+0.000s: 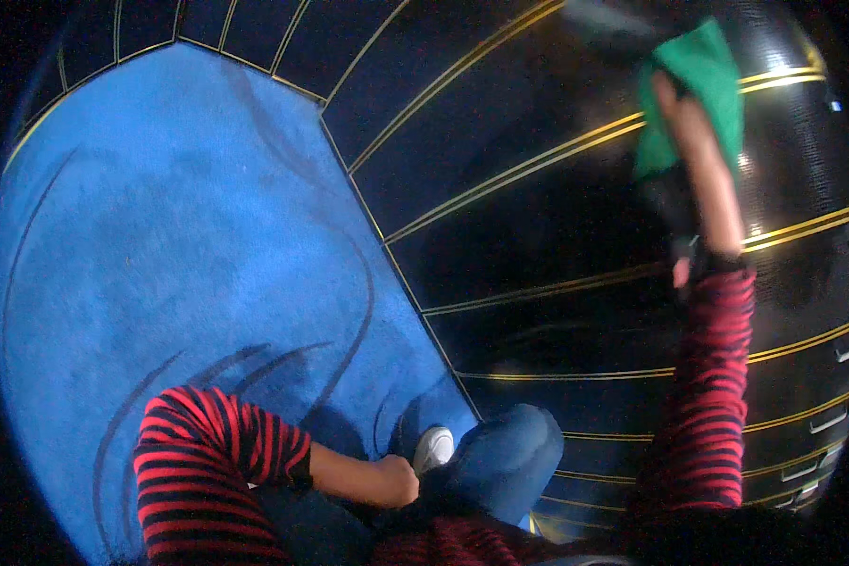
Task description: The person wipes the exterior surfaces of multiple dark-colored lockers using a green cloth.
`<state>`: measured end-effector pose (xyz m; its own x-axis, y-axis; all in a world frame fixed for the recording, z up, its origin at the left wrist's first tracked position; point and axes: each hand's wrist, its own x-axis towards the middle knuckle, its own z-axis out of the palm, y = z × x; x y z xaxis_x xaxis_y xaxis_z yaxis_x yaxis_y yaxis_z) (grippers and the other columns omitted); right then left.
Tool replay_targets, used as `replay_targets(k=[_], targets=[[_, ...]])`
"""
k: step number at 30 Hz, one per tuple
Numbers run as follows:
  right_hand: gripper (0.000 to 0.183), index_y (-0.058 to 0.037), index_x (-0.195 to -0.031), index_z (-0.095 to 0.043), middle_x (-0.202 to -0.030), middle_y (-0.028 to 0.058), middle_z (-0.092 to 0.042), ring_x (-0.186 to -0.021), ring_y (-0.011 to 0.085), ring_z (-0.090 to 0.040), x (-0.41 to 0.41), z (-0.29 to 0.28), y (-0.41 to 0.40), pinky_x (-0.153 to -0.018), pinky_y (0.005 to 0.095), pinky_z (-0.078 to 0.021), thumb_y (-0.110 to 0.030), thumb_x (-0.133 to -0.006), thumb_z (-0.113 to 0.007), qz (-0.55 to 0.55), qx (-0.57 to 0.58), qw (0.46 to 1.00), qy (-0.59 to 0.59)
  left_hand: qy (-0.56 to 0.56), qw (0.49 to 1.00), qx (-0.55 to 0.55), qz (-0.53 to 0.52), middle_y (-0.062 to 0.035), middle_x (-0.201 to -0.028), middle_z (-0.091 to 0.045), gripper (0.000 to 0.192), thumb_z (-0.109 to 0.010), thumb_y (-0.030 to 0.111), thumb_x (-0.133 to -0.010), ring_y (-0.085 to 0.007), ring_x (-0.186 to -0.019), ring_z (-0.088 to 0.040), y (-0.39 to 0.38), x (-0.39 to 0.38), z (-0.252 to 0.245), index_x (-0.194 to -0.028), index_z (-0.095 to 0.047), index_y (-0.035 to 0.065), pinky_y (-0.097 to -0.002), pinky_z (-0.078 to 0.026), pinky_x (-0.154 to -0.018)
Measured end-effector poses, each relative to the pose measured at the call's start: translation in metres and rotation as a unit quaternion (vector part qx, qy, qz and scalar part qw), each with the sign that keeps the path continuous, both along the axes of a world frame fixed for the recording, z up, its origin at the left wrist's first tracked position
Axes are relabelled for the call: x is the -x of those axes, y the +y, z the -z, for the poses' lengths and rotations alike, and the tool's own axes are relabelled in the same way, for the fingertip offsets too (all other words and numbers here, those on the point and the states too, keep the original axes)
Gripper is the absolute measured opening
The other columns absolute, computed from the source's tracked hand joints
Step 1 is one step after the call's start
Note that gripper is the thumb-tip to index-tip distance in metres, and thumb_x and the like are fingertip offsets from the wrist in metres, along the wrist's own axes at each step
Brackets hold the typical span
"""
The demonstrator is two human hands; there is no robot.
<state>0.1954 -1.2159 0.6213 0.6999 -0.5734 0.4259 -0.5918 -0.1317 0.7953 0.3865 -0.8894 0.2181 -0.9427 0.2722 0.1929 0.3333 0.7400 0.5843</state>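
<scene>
My right hand (668,102) is spread against a green cloth (718,85), holding it flat on the glossy black panelled surface (566,205) with yellow trim lines. The hand and forearm are blurred. Low in the view, my left hand (398,481) is closed near my lap, beside my jeans-clad knee (516,453), and no object shows in it. Both arms wear red-and-black striped sleeves.
A blue carpet (184,233) with dark curved lines spreads over the left side, bordered by black panels. One white shoe (435,447) rests on it. Metal handles (828,422) line the panels at the far right.
</scene>
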Motion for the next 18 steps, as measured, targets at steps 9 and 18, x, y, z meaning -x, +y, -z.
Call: replay_targets(k=[9, 18], targets=[[0.029, -0.0039, -0.096, -0.050, -0.085, 0.0185, -0.051, -0.083, 0.0329, -0.048, -0.050, -0.073, -0.119, -0.076, 0.0384, -0.0357, -0.024, -0.079, -0.039, 0.093, 0.144, 0.984, -0.055, -0.017, 0.999, 0.041, 0.017, -0.0067, -0.073, -0.061, 0.012, -0.052, 0.013, -0.062, -0.0239, -0.067, -0.059, -0.021, 0.008, -0.020, -0.068, -0.062, 0.0095, -0.0351, -0.048, -0.051], [0.026, -0.0040, -0.094, -0.051, -0.084, 0.0181, -0.051, -0.083, 0.0321, -0.049, -0.048, 0.043, -0.127, -0.075, 0.0378, -0.0361, -0.022, -0.079, -0.038, -0.019, 0.014, 1.000, -0.018, -0.048, 0.998, 0.029, -0.006, -0.0058, -0.074, -0.061, 0.011, -0.052, 0.013, -0.061, -0.0221, -0.068, -0.059, -0.020, 0.006, -0.018, -0.066, -0.062, 0.0101, -0.0349, -0.048, -0.051]])
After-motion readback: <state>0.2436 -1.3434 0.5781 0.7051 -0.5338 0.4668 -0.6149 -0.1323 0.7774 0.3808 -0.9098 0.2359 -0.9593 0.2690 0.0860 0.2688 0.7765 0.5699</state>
